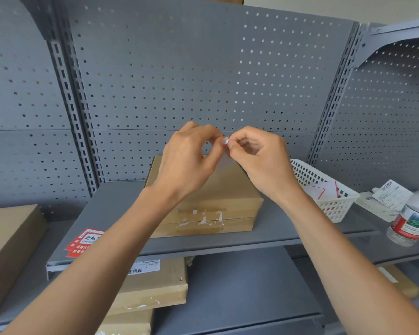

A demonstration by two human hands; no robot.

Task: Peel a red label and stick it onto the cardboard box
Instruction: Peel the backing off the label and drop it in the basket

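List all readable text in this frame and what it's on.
"CIBIAO": red labels on the shelf, partly cut off; Chinese characters above unclear.
Barcode label on lower box: too small.
Shipping slips: too small.
Bottle label: blurred.

Both forearms bare, left hand and right hand ungloved.

your hands meet above the box on the shelf; stickers lie at its left, basket right, bottle farther right.
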